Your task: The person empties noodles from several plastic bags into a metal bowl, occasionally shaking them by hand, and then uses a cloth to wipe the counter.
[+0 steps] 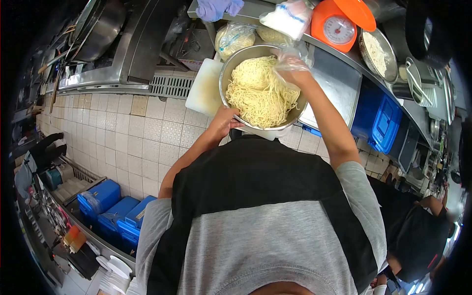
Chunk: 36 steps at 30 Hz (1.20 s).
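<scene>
A round metal bowl (223,81) full of yellow noodles (260,93) is in front of my body. My left hand (227,122) grips its rim at the lower left, thumb at the edge and fingers underneath. At the upper right rim is my right hand (292,69), covered by a clear loose plastic glove, right against the noodles. The crinkled plastic blurs its fingers, and I cannot tell whether they hold noodles. A white cutting board (202,88) lies partly behind the bowl on the left.
Beyond the bowl is a plastic bag of noodles (235,40). An orange scale (334,27) stands on the counter beside a strainer of pale food (377,54). A metal tray (332,88) and blue bin (386,123) are at right. Another person (418,236) stands at lower right.
</scene>
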### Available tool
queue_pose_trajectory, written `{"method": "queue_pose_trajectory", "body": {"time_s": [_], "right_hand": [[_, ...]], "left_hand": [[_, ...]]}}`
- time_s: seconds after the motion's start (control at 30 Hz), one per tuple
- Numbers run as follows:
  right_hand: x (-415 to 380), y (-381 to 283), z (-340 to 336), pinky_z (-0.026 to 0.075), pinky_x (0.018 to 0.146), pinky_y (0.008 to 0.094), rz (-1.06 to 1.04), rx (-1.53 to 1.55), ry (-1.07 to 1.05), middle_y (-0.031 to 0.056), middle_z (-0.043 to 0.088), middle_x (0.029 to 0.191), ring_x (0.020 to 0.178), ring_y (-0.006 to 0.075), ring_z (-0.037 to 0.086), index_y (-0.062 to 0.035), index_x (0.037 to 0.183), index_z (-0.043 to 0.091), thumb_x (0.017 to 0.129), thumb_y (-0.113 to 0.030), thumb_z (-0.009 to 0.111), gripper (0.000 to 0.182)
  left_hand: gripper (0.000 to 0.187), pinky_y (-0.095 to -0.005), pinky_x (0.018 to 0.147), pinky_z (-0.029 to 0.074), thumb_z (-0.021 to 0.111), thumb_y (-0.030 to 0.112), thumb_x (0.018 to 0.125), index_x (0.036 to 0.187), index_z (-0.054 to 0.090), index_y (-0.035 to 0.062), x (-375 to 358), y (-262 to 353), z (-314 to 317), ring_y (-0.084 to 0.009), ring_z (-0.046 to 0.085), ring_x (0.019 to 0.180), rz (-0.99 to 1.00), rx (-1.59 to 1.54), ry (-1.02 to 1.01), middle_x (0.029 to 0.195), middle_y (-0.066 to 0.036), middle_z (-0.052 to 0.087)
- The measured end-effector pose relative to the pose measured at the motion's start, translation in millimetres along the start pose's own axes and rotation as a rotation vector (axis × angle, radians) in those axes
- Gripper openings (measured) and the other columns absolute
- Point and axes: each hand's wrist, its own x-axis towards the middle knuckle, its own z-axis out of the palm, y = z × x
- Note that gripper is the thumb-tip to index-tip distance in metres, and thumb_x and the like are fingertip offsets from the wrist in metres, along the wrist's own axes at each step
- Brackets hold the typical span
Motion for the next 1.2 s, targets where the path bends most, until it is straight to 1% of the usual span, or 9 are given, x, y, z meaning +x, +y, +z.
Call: {"method": "queue_pose_trajectory", "body": {"time_s": [0.1, 0.2, 0.27, 0.4, 0.47, 0.63, 0.8, 1.07, 1.2], "right_hand": [[-58.7, -39.0, -38.9, 0.047, 0.084, 0.0360, -0.303, 0.004, -0.032, 0.0184, 0.058, 0.105, 0.096, 0.0352, 0.057, -0.0052, 0.124, 0.048, 0.084, -0.024, 0.048, 0.044], [-88.3, -87.7, -39.5, 0.045, 0.086, 0.0359, -0.083, 0.054, -0.405, 0.0203, 0.057, 0.105, 0.094, 0.0363, 0.057, -0.0042, 0.126, 0.046, 0.082, -0.021, 0.047, 0.047], [-98.1, -76.5, 13.2, 0.047, 0.084, 0.0378, -0.479, -0.168, 0.119, 0.0217, 0.057, 0.102, 0.092, 0.0364, 0.058, -0.0040, 0.127, 0.043, 0.076, -0.019, 0.052, 0.054], [-78.6, -80.2, 45.2, 0.046, 0.084, 0.0403, -0.474, -0.075, 0.170, 0.0227, 0.056, 0.104, 0.096, 0.0338, 0.056, -0.0030, 0.129, 0.040, 0.068, -0.018, 0.058, 0.066], [-68.0, -70.5, 31.8, 0.045, 0.087, 0.0387, -0.230, 0.385, -0.295, 0.0241, 0.055, 0.109, 0.102, 0.0331, 0.054, -0.0044, 0.132, 0.038, 0.063, -0.020, 0.063, 0.075], [-73.1, -50.9, 56.4, 0.043, 0.090, 0.0325, -0.298, 0.029, -0.022, 0.0190, 0.058, 0.108, 0.101, 0.0312, 0.056, -0.0144, 0.131, 0.043, 0.067, -0.020, 0.060, 0.067], [-42.3, -36.9, 43.7, 0.040, 0.094, 0.0324, 0.184, 0.580, 0.044, 0.0136, 0.056, 0.119, 0.110, 0.0271, 0.052, -0.0136, 0.127, 0.048, 0.076, -0.026, 0.061, 0.055], [-46.8, -25.6, 1.0, 0.043, 0.090, 0.0326, 0.061, 0.894, 0.162, 0.0137, 0.058, 0.111, 0.103, 0.0251, 0.056, -0.0150, 0.122, 0.053, 0.073, -0.024, 0.066, 0.051], [-55.3, -42.4, -9.0, 0.038, 0.099, 0.0371, -0.296, -0.066, -0.081, 0.0138, 0.052, 0.121, 0.112, 0.0276, 0.049, -0.0165, 0.125, 0.049, 0.072, -0.028, 0.067, 0.057]], "left_hand": [[0.050, -0.0345, 0.062, 0.056, 0.053, 0.006, 0.076, 0.122, 0.037, 0.0033, 2.0, 0.7, 0.9, -0.0251, 0.064, 0.075, -0.020, 0.016, -0.006, 0.099, -0.013, 0.058], [0.048, -0.0341, 0.060, 0.057, 0.052, 0.006, 0.076, 0.121, 0.037, 0.0033, 2.8, 3.2, 3.7, -0.0246, 0.064, 0.073, -0.026, 0.031, -0.015, 0.097, -0.012, 0.058], [0.047, -0.0343, 0.060, 0.056, 0.052, 0.006, 0.076, 0.121, 0.037, 0.0030, 5.0, 0.2, 3.0, -0.0246, 0.064, 0.072, -0.028, 0.037, -0.030, 0.096, -0.012, 0.059], [0.045, -0.0348, 0.060, 0.056, 0.051, 0.004, 0.076, 0.119, 0.038, 0.0023, 1.3, 1.5, 4.7, -0.0242, 0.064, 0.071, -0.009, 0.062, 0.003, 0.094, -0.013, 0.059], [0.044, -0.0350, 0.060, 0.056, 0.050, 0.003, 0.076, 0.119, 0.038, 0.0021, -1.5, 1.5, 8.0, -0.0240, 0.063, 0.070, 0.006, 0.062, 0.017, 0.094, -0.013, 0.059], [0.048, -0.0343, 0.061, 0.055, 0.050, 0.001, 0.076, 0.121, 0.037, 0.0042, -4.2, 4.0, 8.3, -0.0238, 0.063, 0.071, -0.031, 0.063, 0.001, 0.096, -0.013, 0.058], [0.049, -0.0334, 0.060, 0.055, 0.050, 0.003, 0.075, 0.122, 0.036, 0.0059, -1.3, 6.4, 1.1, -0.0232, 0.063, 0.075, -0.007, 0.037, 0.009, 0.100, -0.013, 0.057], [0.052, -0.0321, 0.065, 0.055, 0.052, 0.006, 0.075, 0.124, 0.034, 0.0048, 1.5, -3.1, -29.3, -0.0226, 0.063, 0.077, -0.022, 0.073, -0.006, 0.101, -0.012, 0.057], [0.052, -0.0319, 0.066, 0.055, 0.053, 0.007, 0.076, 0.124, 0.033, 0.0044, -0.7, 1.8, -23.1, -0.0232, 0.063, 0.078, -0.026, 0.037, -0.024, 0.103, -0.012, 0.056]]}}
